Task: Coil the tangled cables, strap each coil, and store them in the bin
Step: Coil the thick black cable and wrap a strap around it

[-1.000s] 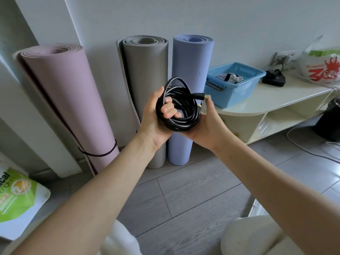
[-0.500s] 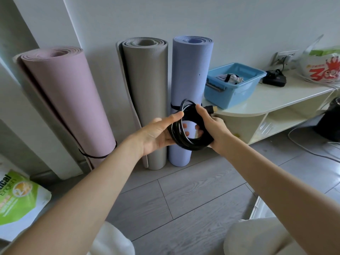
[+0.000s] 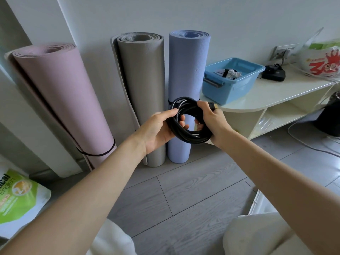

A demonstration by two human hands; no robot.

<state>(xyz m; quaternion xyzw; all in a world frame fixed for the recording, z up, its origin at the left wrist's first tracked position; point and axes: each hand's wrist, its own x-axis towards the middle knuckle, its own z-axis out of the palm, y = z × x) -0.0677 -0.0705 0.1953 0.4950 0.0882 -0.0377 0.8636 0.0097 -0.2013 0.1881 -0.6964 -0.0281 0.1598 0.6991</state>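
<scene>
A black cable wound into a coil (image 3: 189, 134) hangs in the air in front of the blue mat. My left hand (image 3: 158, 129) grips the coil's left side, thumb over the top and fingers through the loop. My right hand (image 3: 213, 120) grips the right side, and the cable's gold-tipped plug (image 3: 213, 107) sticks out above its knuckles. The blue plastic bin (image 3: 231, 85) stands on the cream shelf unit to the upper right, with a strapped pale cable bundle (image 3: 228, 73) inside it. I see no strap on the black coil.
Three rolled mats lean on the wall: pink (image 3: 60, 100), grey (image 3: 145, 85), blue (image 3: 187, 67). On the cream shelf unit (image 3: 272, 94) lie a black adapter (image 3: 274, 72) and a printed bag (image 3: 323, 61). A white cable (image 3: 301, 142) trails on the grey floor.
Both hands have come down with the coil from chest height to a lower spot. The coil has tilted flatter, and the left hand has shifted its hold round the left side.
</scene>
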